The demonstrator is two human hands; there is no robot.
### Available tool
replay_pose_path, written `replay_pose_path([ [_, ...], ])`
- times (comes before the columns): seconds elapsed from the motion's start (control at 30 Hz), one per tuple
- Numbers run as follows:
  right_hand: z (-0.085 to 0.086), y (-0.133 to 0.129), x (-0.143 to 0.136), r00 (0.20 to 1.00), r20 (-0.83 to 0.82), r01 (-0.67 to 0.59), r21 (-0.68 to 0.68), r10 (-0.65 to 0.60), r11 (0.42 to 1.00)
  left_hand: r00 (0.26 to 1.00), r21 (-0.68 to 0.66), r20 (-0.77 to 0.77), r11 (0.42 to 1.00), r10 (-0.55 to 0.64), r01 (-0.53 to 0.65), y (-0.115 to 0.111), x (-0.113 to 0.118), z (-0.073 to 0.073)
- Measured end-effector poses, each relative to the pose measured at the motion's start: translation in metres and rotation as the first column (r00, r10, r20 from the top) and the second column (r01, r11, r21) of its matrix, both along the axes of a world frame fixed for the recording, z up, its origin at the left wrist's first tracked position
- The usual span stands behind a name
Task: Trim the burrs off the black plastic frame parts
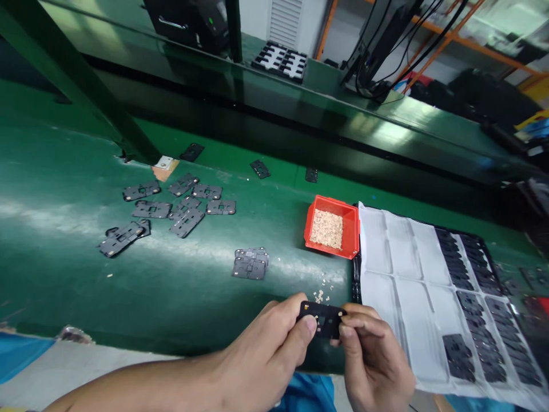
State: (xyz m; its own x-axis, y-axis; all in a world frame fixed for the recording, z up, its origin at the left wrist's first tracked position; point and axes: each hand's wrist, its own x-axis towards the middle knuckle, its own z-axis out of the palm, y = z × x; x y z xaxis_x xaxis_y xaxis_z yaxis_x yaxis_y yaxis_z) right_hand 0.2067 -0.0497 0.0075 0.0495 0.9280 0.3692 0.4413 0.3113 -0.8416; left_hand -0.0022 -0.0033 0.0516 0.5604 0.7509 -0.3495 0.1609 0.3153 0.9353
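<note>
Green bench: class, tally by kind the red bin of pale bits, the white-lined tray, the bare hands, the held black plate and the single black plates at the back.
Red bin: 1
White-lined tray: 1
Left hand, right hand: 2
Held black plate: 1
Back plates: 3
Total: 8

Gap between plate stack (250,267) and red bin (333,249) (slanted post (81,86) farther left)
</note>
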Motion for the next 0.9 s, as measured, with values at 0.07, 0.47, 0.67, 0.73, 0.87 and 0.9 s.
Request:
replay_pose_path([
  [0.07, -0.002, 0.0, -0.003, 0.999, 0.003, 0.033, 0.081, -0.033, 0.996, 0.999, 0.007, -0.034, 1.0, -0.021, 0.022, -0.002, 0.0, -0.002],
  [0.47, 0.004, 0.008, -0.012, 0.982, 0.148, 0.064, 0.304, -0.113, 0.951, 0.992, -0.001, -0.102, 0.997, -0.071, 0.071, -0.002, -0.003, 0.004],
  [0.67, 0.003, 0.009, -0.016, 0.981, 0.145, 0.077, 0.326, -0.131, 0.942, 0.989, 0.014, -0.134, 0.998, -0.057, 0.059, -0.005, -0.003, 0.002],
  [0.73, 0.003, 0.009, -0.017, 0.98, 0.129, 0.103, 0.33, -0.153, 0.938, 0.991, 0.05, -0.123, 0.997, -0.044, 0.05, -0.006, -0.003, -0.001],
  [0.87, 0.001, 0.008, -0.014, 0.981, 0.155, 0.065, 0.32, -0.12, 0.945, 0.992, 0.054, -0.118, 0.997, -0.044, 0.05, -0.006, -0.003, -0.003],
  [0.9, 0.0, 0.008, -0.013, 0.981, 0.162, 0.055, 0.312, -0.11, 0.948, 0.992, 0.048, -0.116, 0.998, -0.039, 0.045, -0.005, -0.003, -0.002],
])
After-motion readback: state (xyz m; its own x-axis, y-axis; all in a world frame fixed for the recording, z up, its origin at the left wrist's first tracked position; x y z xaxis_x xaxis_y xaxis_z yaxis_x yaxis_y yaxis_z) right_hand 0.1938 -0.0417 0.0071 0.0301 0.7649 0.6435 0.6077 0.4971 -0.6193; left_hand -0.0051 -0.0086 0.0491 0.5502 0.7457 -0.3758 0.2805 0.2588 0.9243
